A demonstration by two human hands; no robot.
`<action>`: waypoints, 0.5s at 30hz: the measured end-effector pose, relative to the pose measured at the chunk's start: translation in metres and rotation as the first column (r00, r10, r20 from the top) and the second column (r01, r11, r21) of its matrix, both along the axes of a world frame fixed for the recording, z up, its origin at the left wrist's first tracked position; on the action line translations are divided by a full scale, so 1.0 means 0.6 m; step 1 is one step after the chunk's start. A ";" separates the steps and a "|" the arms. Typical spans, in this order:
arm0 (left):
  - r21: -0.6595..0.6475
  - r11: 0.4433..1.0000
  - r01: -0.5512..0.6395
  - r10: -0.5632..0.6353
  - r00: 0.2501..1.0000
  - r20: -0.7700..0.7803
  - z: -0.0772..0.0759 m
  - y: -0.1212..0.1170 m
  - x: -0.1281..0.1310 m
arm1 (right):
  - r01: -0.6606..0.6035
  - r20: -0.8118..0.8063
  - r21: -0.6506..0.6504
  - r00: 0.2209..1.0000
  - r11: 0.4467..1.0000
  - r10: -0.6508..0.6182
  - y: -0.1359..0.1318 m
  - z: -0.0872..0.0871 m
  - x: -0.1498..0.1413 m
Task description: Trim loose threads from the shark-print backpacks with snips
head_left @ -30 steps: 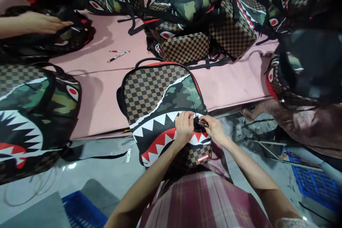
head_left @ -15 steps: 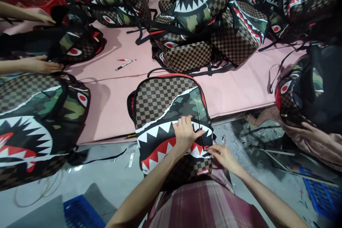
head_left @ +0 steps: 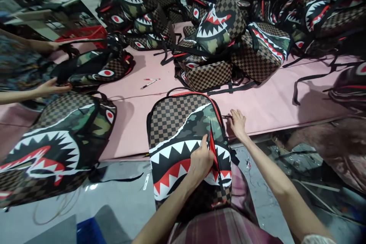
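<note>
A shark-mouth backpack (head_left: 177,122) with brown checks and a camouflage patch leans from my lap onto the pink table (head_left: 263,103). Its vertical front zip pocket (head_left: 211,145) gapes and shows red lining. My left hand (head_left: 201,160) is closed, pinching the left edge of that pocket opening. My right hand (head_left: 237,122) lies on the pink table just right of the backpack, fingers stretched out. Its fingertips are at a small dark object (head_left: 226,116) that I cannot make out.
A heap of like backpacks (head_left: 225,34) fills the back of the table, and another one (head_left: 57,141) lies at my left. Two pens (head_left: 150,82) rest on the pink surface. A co-worker's hand (head_left: 50,87) handles a backpack at far left. A blue crate (head_left: 88,232) is on the floor.
My right hand left the zip at the shark mouth and moved up onto the table. The pocket now stands open, and my left hand has shifted to pinch its edge. The view tilted up.
</note>
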State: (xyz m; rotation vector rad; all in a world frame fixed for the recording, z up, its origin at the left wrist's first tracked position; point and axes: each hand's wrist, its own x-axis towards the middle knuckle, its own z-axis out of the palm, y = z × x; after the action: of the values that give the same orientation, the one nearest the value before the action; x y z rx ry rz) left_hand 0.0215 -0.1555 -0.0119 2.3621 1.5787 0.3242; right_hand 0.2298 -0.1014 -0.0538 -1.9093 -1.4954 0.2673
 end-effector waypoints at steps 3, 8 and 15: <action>0.011 1.000 0.023 -0.024 0.996 0.085 0.007 -0.004 -0.007 | -0.308 0.072 0.274 0.951 0.911 0.300 -0.065 0.038 -0.034; 0.054 0.995 -0.087 0.073 0.975 0.210 0.044 -0.026 -0.043 | -0.640 0.353 0.066 0.733 0.766 0.582 -0.143 0.053 -0.058; -0.063 0.981 -0.183 0.194 0.925 0.326 0.082 -0.039 -0.075 | -0.526 0.251 0.100 0.835 0.844 0.491 -0.130 0.077 -0.058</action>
State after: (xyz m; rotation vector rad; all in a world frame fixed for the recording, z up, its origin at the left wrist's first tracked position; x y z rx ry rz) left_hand -0.0232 -0.1788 0.0373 2.0035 1.6301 0.6928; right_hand 0.1952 -0.1795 -0.0075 -1.4089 -2.0999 0.1660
